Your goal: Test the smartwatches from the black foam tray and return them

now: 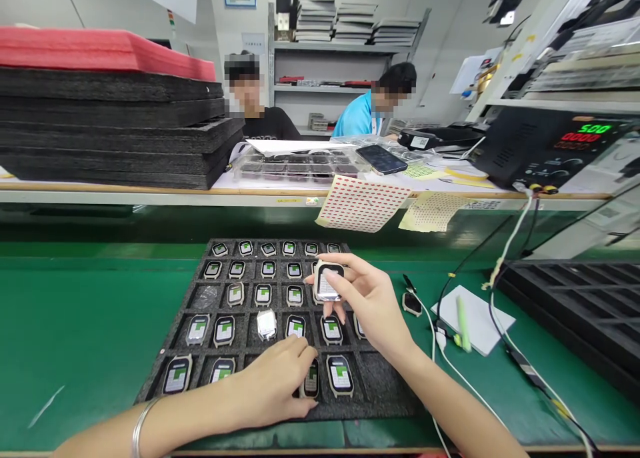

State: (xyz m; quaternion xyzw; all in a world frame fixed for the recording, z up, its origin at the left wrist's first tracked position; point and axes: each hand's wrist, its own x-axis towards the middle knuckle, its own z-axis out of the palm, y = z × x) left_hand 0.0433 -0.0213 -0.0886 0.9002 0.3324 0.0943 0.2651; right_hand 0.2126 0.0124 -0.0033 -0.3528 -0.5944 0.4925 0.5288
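My right hand [373,305] pinches a square smartwatch [326,286] with a pale case, raised just above the tray, its lit screen partly under my thumb. Below it lies a black foam tray [383,378] whose compartments hold several similar smartwatches, most with a green and white screen. My left hand [280,381] rests low over the tray's front rows, thumb and fingers closed around the edges of another smartwatch [311,380]. That watch appears to be still in its compartment. A smartwatch [267,325] near my left hand has a glaring, whitish face.
Right of the tray are a lone watch [412,303], white cables [433,338], a white pad [487,321] with a green marker [463,325], and a black tray [575,318]. A shelf [280,198] behind carries stacked foam [110,125] and a power supply [555,148]. Two people sit beyond.
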